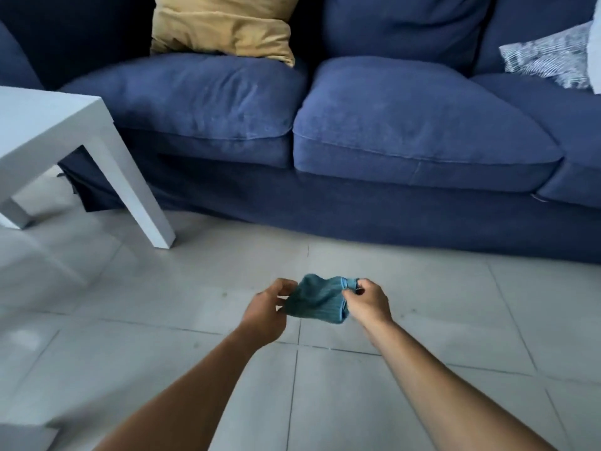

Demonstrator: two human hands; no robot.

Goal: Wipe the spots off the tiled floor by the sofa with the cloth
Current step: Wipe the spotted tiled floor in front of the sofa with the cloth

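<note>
A small teal cloth (317, 300) hangs bunched between both my hands, above the pale grey tiled floor (455, 320) in front of the blue sofa (406, 125). My right hand (367, 302) pinches the cloth's right edge. My left hand (268, 307) holds its left edge with curled fingers. A few faint dark spots mark the tiles, one to the left of my left hand (223, 294) and one to the right of my right hand (413, 310). The cloth does not touch the floor.
A white side table (48, 125) stands at the left, its near leg (146, 216) on the tiles close to the sofa. A yellow cushion (224, 24) and a patterned grey cushion (549, 56) lie on the sofa. A pale object (22, 436) sits at the lower left corner.
</note>
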